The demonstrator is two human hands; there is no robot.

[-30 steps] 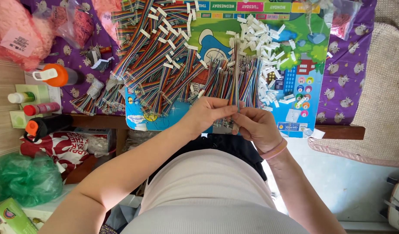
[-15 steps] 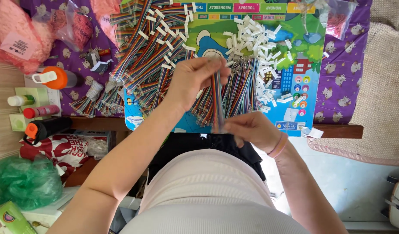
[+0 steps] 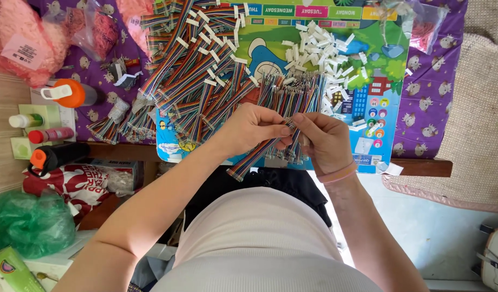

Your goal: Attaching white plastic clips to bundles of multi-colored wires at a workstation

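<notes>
Across the tabletop (image 3: 422, 166) a purple patterned cloth (image 3: 438, 92) is lying, and over it a bright picture poster (image 3: 362, 81) is spreading almost to the near edge. On the poster's left half a big heap of rainbow ribbon cables (image 3: 189, 70) is fanning out, with a scatter of small white connector housings (image 3: 319, 48) lying to its right. Beyond the left edge an orange-capped bottle (image 3: 70, 93) and a green bag (image 3: 27, 224) are crowding the side.

Just above the near edge, the left hand (image 3: 249, 127) and the right hand (image 3: 327, 140) are meeting, fingertips pinched together on one end of a single ribbon cable (image 3: 254, 157), whose free end is drooping toward the person's lap. The strip looks light, soft and floppy, and its bare tips are probably delicate, so taking hold close behind the tip would seem to steady it best. Open room is lying only in the narrow gap between the heap and the body; any reach forward is likely to brush loose cables or housings.
</notes>
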